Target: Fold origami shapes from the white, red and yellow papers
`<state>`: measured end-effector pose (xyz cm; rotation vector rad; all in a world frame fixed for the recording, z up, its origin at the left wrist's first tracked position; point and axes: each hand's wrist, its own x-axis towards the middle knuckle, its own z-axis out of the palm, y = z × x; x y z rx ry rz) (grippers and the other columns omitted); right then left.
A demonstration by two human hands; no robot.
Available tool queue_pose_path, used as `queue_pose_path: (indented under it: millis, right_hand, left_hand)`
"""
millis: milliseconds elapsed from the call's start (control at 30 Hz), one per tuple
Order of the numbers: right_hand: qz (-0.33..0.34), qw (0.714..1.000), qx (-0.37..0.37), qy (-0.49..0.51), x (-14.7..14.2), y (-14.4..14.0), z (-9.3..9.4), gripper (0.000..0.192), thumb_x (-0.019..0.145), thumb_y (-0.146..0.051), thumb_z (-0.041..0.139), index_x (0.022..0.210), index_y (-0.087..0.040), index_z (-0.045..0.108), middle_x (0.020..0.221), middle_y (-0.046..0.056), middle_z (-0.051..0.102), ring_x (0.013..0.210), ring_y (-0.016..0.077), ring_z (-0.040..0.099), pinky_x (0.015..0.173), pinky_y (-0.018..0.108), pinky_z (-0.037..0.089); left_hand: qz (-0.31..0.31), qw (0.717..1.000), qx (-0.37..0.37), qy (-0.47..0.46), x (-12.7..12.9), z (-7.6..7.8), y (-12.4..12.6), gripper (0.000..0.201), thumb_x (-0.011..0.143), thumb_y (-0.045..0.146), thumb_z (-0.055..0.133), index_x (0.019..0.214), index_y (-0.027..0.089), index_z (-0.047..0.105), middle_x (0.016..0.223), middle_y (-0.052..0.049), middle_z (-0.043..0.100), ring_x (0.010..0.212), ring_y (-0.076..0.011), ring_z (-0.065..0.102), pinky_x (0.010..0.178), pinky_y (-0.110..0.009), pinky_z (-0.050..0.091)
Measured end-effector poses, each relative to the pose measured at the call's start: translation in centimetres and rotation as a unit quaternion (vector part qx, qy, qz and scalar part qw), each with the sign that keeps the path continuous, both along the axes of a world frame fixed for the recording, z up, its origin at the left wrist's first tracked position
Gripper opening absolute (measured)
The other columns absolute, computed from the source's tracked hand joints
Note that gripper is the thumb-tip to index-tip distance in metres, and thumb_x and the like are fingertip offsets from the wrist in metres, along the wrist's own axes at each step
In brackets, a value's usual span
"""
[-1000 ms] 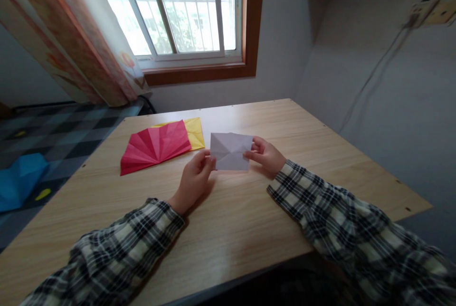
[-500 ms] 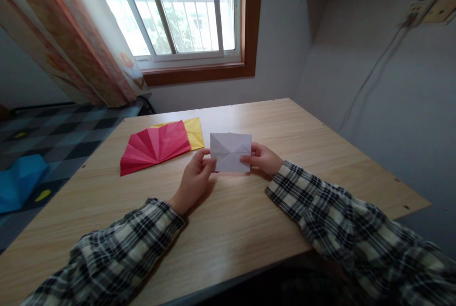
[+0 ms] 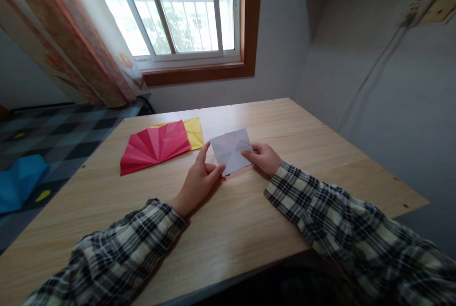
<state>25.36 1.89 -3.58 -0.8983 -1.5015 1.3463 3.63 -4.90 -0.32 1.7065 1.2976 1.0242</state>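
A small folded piece of white paper (image 3: pixel 233 149) with crossing creases is held tilted above the table, its right side higher than its left. My right hand (image 3: pixel 265 157) pinches its right edge, thumb on the front and fingers behind. At the left, my left hand (image 3: pixel 201 177) has its thumb on the lower left corner and its index finger stretched up to the upper left corner. A bit of red shows under that lower corner; what it belongs to is unclear. Left of my hands, a creased red paper (image 3: pixel 155 147) lies partly over a yellow paper (image 3: pixel 195 132).
The light wooden table (image 3: pixel 228 230) stands below a barred window (image 3: pixel 185 6). At the left, a blue folded paper (image 3: pixel 21 180) rests on a dark checked cloth (image 3: pixel 71 130) beside a patterned curtain (image 3: pixel 81 35). A cable hangs from a wall socket (image 3: pixel 415 14).
The white paper has turned counterclockwise from level to tilted. My left index finger has straightened upward, and the left thumb has shifted right and down to the lower corner.
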Motion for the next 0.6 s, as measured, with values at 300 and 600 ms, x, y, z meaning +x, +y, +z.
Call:
queue_pose_path:
  millis: [300, 600]
  right_hand:
    - [0.014, 0.970, 0.053, -0.239, 1.4, 0.3, 1.0, 0.022, 0.083, -0.029, 0.062, 0.090, -0.016, 0.077, 0.086, 0.005, 0.076, 0.079, 0.0196, 0.064, 0.073, 0.030, 0.048]
    - [-0.013, 0.917, 0.126, -0.379, 1.3, -0.3, 1.6, 0.022, 0.085, -0.029, 0.061, 0.086, -0.016, 0.078, 0.080, 0.005, 0.073, 0.073, 0.0173, 0.060, 0.066, 0.028, 0.040]
  left_hand:
    - [-0.002, 0.987, 0.131, 0.091, -0.7, -0.4, 0.0, 0.041, 0.099, 0.036, 0.052, 0.134, 0.016, 0.057, 0.061, 0.003, 0.063, 0.053, -0.0134, 0.059, 0.053, -0.025, 0.047]
    - [-0.216, 0.868, 0.309, 0.323, -0.2, -0.4, -0.5, 0.026, 0.096, 0.016, 0.052, 0.116, 0.019, 0.068, 0.119, -0.009, 0.071, 0.111, -0.0239, 0.062, 0.098, -0.042, 0.053]
